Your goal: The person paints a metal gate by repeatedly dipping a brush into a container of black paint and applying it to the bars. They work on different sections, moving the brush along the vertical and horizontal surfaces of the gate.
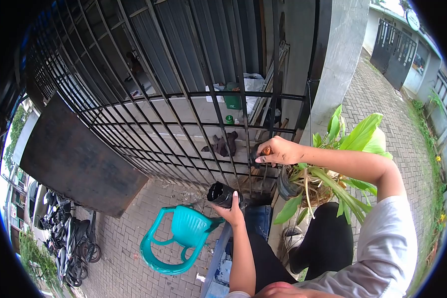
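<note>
My left hand (231, 209) is closed around a black plastic plant bag (220, 194), whose open top faces up and away from me. Higher and to the right, my right hand (277, 151) is closed on a small orange-brown and dark thing beside the black bars; I cannot make out what it is. Dark smudges mark the skin of this hand and forearm. Below my right forearm, a leafy green plant (328, 186) grows in a dark pot (287, 185).
A black barred fence (184, 94) stands close in front. A turquoise plastic chair (189, 226) is at the lower left, near a blue container (218, 265). Beyond are a rusty metal panel (79, 154), parked motorcycles (72, 238) and a concrete pillar (340, 59).
</note>
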A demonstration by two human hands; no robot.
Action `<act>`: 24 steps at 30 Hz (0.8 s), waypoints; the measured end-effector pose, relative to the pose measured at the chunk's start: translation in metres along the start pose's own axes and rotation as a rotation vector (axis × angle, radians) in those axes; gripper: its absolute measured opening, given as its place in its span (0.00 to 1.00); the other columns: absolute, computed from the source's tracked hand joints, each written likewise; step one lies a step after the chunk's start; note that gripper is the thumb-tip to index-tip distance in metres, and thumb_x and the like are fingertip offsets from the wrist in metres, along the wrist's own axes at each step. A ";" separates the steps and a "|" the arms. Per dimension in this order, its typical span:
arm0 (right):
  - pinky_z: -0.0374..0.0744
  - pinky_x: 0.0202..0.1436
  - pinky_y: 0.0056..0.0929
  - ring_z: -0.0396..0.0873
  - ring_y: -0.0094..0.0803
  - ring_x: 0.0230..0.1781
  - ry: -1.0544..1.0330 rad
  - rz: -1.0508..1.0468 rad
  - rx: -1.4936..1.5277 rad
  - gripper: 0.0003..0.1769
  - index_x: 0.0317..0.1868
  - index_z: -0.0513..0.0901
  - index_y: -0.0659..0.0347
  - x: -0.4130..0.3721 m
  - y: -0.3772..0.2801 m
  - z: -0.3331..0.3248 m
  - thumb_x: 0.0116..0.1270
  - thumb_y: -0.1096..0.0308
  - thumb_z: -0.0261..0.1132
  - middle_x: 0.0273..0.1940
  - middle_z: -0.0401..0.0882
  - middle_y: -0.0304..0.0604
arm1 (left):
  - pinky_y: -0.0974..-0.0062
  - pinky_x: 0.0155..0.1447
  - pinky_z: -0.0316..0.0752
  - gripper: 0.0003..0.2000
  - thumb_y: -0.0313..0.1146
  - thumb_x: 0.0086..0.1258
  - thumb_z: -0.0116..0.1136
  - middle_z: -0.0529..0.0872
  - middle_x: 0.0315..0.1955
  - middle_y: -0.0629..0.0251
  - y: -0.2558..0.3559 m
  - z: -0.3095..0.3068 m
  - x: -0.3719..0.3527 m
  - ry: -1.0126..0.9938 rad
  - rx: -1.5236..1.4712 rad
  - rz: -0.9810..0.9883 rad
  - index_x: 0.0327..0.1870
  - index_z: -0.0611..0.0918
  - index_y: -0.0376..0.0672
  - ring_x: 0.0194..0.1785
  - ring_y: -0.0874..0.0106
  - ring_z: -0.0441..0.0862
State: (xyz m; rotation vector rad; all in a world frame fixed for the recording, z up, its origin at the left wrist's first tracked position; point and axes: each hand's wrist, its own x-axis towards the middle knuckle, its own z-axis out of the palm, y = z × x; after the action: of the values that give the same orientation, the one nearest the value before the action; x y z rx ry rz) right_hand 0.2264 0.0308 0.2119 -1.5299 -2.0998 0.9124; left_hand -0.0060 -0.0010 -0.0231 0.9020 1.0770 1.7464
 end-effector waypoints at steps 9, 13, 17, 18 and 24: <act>0.82 0.35 0.34 0.85 0.31 0.24 -0.001 0.003 0.011 0.23 0.46 0.86 0.70 0.000 0.003 0.004 0.77 0.52 0.70 0.24 0.82 0.46 | 0.65 0.71 0.74 0.42 0.28 0.66 0.78 0.75 0.67 0.50 0.003 -0.002 -0.001 0.021 0.062 -0.006 0.76 0.63 0.31 0.66 0.63 0.76; 0.82 0.35 0.34 0.85 0.32 0.24 -0.004 0.012 0.021 0.25 0.47 0.86 0.71 0.002 0.007 0.005 0.77 0.51 0.70 0.25 0.83 0.47 | 0.65 0.73 0.72 0.45 0.29 0.67 0.77 0.74 0.70 0.49 -0.003 -0.007 0.001 -0.008 0.133 0.000 0.80 0.60 0.32 0.68 0.62 0.76; 0.82 0.35 0.33 0.86 0.32 0.25 0.003 0.019 0.027 0.26 0.47 0.86 0.71 -0.001 0.009 0.008 0.76 0.50 0.70 0.25 0.83 0.46 | 0.65 0.72 0.73 0.43 0.29 0.66 0.78 0.75 0.68 0.51 -0.010 -0.005 0.000 0.014 0.118 0.008 0.78 0.62 0.32 0.66 0.63 0.77; 0.83 0.34 0.33 0.86 0.32 0.25 -0.003 0.018 0.023 0.26 0.47 0.86 0.71 -0.002 0.009 0.007 0.76 0.50 0.70 0.25 0.83 0.47 | 0.65 0.72 0.73 0.43 0.29 0.66 0.78 0.75 0.68 0.51 -0.009 -0.003 0.001 0.013 0.117 0.010 0.78 0.62 0.32 0.66 0.63 0.77; 0.82 0.34 0.33 0.86 0.31 0.25 0.005 0.037 0.037 0.26 0.46 0.86 0.72 -0.005 0.015 0.008 0.76 0.50 0.71 0.26 0.83 0.46 | 0.66 0.70 0.75 0.39 0.28 0.67 0.77 0.76 0.66 0.52 -0.016 -0.003 0.000 -0.012 0.053 0.013 0.75 0.64 0.33 0.65 0.64 0.78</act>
State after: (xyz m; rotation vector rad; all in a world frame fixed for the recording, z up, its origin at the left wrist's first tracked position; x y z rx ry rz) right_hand 0.2334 0.0266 0.1967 -1.5554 -2.0463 0.9532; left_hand -0.0039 0.0018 -0.0391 0.9536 1.1166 1.7280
